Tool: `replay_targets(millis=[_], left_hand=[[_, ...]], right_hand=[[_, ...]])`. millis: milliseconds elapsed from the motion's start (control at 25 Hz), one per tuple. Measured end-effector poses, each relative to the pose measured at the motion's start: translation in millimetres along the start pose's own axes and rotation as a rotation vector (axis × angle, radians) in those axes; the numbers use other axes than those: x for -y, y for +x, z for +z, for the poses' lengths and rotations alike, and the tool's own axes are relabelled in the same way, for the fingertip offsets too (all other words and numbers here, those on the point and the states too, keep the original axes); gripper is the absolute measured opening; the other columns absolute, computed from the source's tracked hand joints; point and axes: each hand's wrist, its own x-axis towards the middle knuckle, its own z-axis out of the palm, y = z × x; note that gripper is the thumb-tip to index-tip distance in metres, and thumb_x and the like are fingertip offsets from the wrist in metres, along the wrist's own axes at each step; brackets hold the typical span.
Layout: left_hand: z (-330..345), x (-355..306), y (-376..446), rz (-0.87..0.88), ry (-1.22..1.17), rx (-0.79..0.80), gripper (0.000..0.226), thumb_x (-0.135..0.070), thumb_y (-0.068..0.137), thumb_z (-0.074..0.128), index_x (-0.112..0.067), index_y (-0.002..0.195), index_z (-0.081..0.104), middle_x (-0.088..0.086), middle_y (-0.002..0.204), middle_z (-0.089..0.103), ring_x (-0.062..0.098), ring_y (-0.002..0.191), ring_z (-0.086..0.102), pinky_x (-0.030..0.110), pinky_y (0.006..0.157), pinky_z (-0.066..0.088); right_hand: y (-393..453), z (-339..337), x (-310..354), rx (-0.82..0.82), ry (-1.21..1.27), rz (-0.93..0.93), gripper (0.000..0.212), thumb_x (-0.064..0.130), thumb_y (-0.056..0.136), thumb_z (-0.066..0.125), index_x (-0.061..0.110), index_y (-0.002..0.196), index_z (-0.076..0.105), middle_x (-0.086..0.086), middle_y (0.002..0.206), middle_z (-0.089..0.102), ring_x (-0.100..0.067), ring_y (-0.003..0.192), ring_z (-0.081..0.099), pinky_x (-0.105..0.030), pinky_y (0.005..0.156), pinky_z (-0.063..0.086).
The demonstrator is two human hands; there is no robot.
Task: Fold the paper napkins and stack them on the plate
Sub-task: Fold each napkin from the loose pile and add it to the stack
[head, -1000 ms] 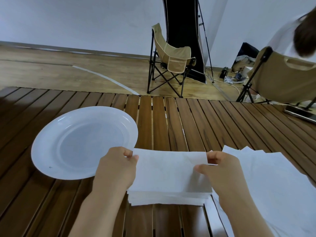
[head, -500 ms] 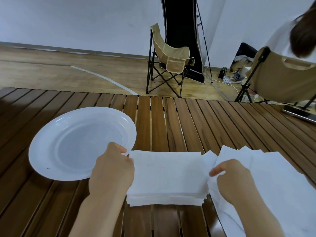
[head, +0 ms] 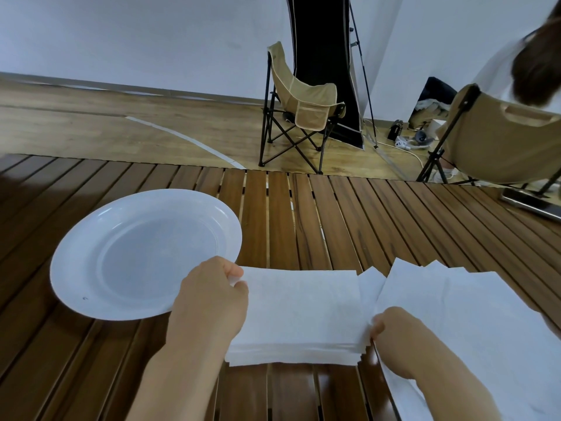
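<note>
A stack of folded white napkins [head: 300,311] lies on the slatted wooden table [head: 303,220], just right of an empty white plate [head: 142,253]. My left hand [head: 212,296] pinches the stack's far left corner, its wrist covering the plate's near rim. My right hand [head: 394,335] grips the stack's near right corner. A pile of unfolded white napkins [head: 473,323] spreads out to the right, partly under my right forearm.
A dark flat phone [head: 531,203] lies near the table's far right edge. Beyond the table stand two tan folding chairs [head: 303,107], a black panel and a person seated at the upper right.
My right hand slid from the stack's far right corner down to its near right corner. My left hand stayed at the far left corner.
</note>
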Motion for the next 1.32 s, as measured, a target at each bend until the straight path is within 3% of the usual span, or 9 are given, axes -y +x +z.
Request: replay_targets(millis=[120, 440, 560, 680, 800, 920, 1040, 1160, 1320], left_hand=[[2, -1, -1, 0.0, 0.0, 0.005, 0.018, -0.025, 0.094, 0.053, -0.028, 0.112, 0.058, -0.01, 0.12, 0.056, 0.003, 0.097, 0.042, 0.018, 0.079, 0.032], [3, -1, 0, 0.018, 0.01, 0.0, 0.017, -0.026, 0.095, 0.052, -0.028, 0.111, 0.057, -0.011, 0.12, 0.055, 0.003, 0.096, 0.042, 0.015, 0.079, 0.032], [4, -1, 0, 0.014, 0.01, 0.01, 0.018, -0.027, 0.095, 0.052, -0.029, 0.112, 0.057, -0.011, 0.12, 0.054, 0.004, 0.095, 0.042, 0.012, 0.071, 0.031], [4, -1, 0, 0.007, 0.015, 0.023, 0.018, -0.027, 0.095, 0.051, -0.029, 0.112, 0.056, -0.011, 0.12, 0.053, 0.005, 0.094, 0.043, 0.011, 0.067, 0.032], [3, -2, -1, 0.004, 0.02, 0.025, 0.019, -0.027, 0.095, 0.052, -0.029, 0.113, 0.056, -0.011, 0.12, 0.053, 0.006, 0.094, 0.044, 0.015, 0.076, 0.036], [3, -2, -1, -0.001, 0.028, 0.037, 0.021, -0.028, 0.095, 0.051, -0.028, 0.115, 0.056, -0.012, 0.122, 0.053, 0.005, 0.094, 0.044, 0.009, 0.066, 0.033], [2, -2, -1, -0.003, 0.033, 0.044, 0.023, -0.028, 0.096, 0.05, -0.027, 0.118, 0.056, -0.012, 0.124, 0.053, 0.003, 0.093, 0.043, 0.005, 0.065, 0.032], [2, -2, -1, -0.011, 0.016, 0.047, 0.022, -0.027, 0.095, 0.052, -0.027, 0.116, 0.057, -0.011, 0.121, 0.054, 0.004, 0.095, 0.043, 0.014, 0.076, 0.032], [3, -3, 0, -0.013, -0.011, 0.046, 0.019, -0.023, 0.093, 0.055, -0.022, 0.111, 0.06, -0.008, 0.108, 0.058, 0.008, 0.087, 0.048, 0.016, 0.063, 0.039]], right_hand=[[-1, 0, 1, -0.023, -0.051, -0.03, 0.021, 0.008, 0.094, 0.037, 0.017, 0.097, 0.057, 0.005, 0.085, 0.052, -0.019, 0.088, 0.056, -0.036, 0.093, 0.049], [-7, -5, 4, -0.077, 0.082, 0.063, 0.03, 0.003, 0.095, 0.043, 0.016, 0.119, 0.053, -0.004, 0.108, 0.054, -0.021, 0.1, 0.053, -0.039, 0.102, 0.044], [-10, -7, 8, -0.111, 0.095, 0.07, 0.033, 0.002, 0.094, 0.043, 0.015, 0.123, 0.053, -0.007, 0.12, 0.056, -0.025, 0.111, 0.054, -0.04, 0.103, 0.043], [-6, -7, 7, -0.134, 0.071, 0.068, 0.031, 0.003, 0.093, 0.044, 0.016, 0.119, 0.056, -0.003, 0.114, 0.058, -0.023, 0.106, 0.056, -0.038, 0.1, 0.045], [2, 0, 1, 0.007, -0.077, 0.061, 0.028, 0.01, 0.092, 0.048, 0.019, 0.117, 0.058, 0.002, 0.104, 0.056, -0.02, 0.101, 0.056, -0.036, 0.1, 0.045], [5, 3, 0, 0.021, -0.024, 0.081, 0.022, 0.013, 0.095, 0.047, 0.017, 0.114, 0.056, 0.002, 0.095, 0.052, -0.02, 0.101, 0.056, -0.036, 0.1, 0.044], [1, 2, 2, -0.026, 0.043, 0.084, 0.024, 0.016, 0.1, 0.042, 0.013, 0.12, 0.053, 0.001, 0.097, 0.052, -0.021, 0.106, 0.056, -0.037, 0.101, 0.043], [-8, -7, 4, -0.119, 0.113, 0.065, 0.034, 0.006, 0.097, 0.042, 0.012, 0.13, 0.048, -0.008, 0.123, 0.054, -0.027, 0.116, 0.052, -0.037, 0.102, 0.042], [-16, -22, 11, -0.491, 0.334, -0.118, 0.038, -0.003, 0.091, 0.049, 0.01, 0.125, 0.06, -0.008, 0.123, 0.061, -0.025, 0.107, 0.056, -0.024, 0.084, 0.039]])
